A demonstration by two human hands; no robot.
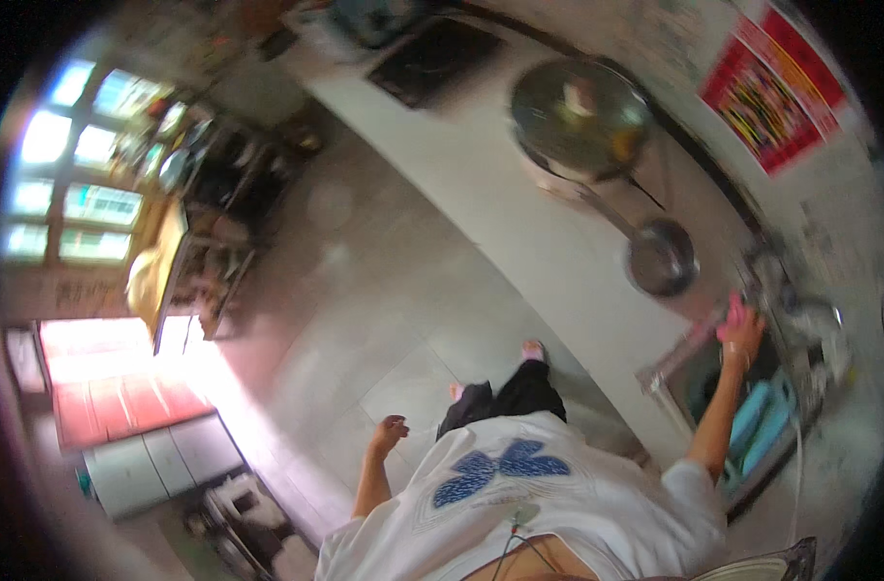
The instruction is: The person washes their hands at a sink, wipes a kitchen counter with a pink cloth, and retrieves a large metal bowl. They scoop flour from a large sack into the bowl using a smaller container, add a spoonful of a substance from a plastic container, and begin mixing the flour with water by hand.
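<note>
My right hand (745, 335) grips a pink cloth (733, 317) over the far edge of a sink (656, 385) set in the counter, close to the faucet (772, 272). Turquoise objects (761, 421) lie in the sink below my forearm; their exact kind is blurred. Just beyond the hand, a small metal saucepan (661, 258) rests on the pale countertop (478, 210). My left hand (391, 431) hangs low at my side above the tiled floor, its fingers loosely bent and nothing visible in them.
Farther along the counter stands a large round pan (583, 134), its contents or lid unclear. Past it is a dark flat panel (436, 62). A red poster (772, 91) hangs on the wall. Across the floor are a cluttered rack (231, 167) and white cabinets (162, 465).
</note>
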